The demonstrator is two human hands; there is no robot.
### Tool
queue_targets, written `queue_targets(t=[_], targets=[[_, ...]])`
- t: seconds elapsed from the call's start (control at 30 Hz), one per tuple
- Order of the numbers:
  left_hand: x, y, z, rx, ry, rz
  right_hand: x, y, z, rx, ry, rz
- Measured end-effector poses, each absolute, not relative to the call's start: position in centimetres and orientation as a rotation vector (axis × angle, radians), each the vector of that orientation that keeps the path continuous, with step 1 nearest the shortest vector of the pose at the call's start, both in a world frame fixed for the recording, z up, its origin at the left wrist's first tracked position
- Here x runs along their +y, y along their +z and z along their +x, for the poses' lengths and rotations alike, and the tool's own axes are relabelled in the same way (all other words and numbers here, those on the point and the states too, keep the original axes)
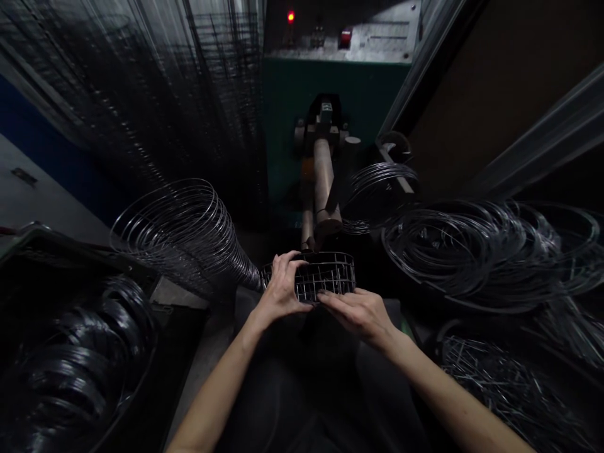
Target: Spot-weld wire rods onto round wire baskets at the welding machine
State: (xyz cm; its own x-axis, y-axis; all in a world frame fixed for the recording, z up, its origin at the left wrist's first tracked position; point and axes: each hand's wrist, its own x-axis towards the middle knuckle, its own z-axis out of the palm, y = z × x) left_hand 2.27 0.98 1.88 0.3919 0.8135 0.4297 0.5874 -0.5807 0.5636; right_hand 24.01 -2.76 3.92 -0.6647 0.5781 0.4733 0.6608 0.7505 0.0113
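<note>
Head view: wire basket (pixel 349 272) held between two hands, below the machine arm (pixel 324 182).

The left hand (pixel 282 283) curls around the basket's left side, fingers over the upper rim and thumb beneath, a grip that probably steadies the frame. The right hand (pixel 361 311) lies along the near lower edge, fingertips against the wires; whether it pinches one cannot be told. The basket sits just in front of the arm's end, presumably for easy access to it. Wire rings (pixel 189 220) stand at left, likely within ready reach.
</note>
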Motion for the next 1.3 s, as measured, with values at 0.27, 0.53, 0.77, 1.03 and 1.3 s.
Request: queue_targets(t=[0.27,0.53,0.77,1.03,1.3], targets=[[1.3,1.8,2.1,1.207,1.008,2.337,-2.5,3.3,23.8,-2.514,-0.169,-0.954],[1.4,0.7,2.3,1.229,1.018,2.339,-2.4,2.9,23.9,-2.518,-0.288,-0.991],[3.0,1.8,2.1,1.202,1.009,2.306,-1.0,3.1,23.5,-2.525,-0.359,-1.037],[3.5,1.5,2.0,1.137,1.057,2.280,-1.0,3.1,23.6,-2.493,-0.338,-1.052],[4.8,1.8,2.0,1.139,1.043,2.317,0.0,3.3,23.6,-2.454,-0.271,-1.045]])
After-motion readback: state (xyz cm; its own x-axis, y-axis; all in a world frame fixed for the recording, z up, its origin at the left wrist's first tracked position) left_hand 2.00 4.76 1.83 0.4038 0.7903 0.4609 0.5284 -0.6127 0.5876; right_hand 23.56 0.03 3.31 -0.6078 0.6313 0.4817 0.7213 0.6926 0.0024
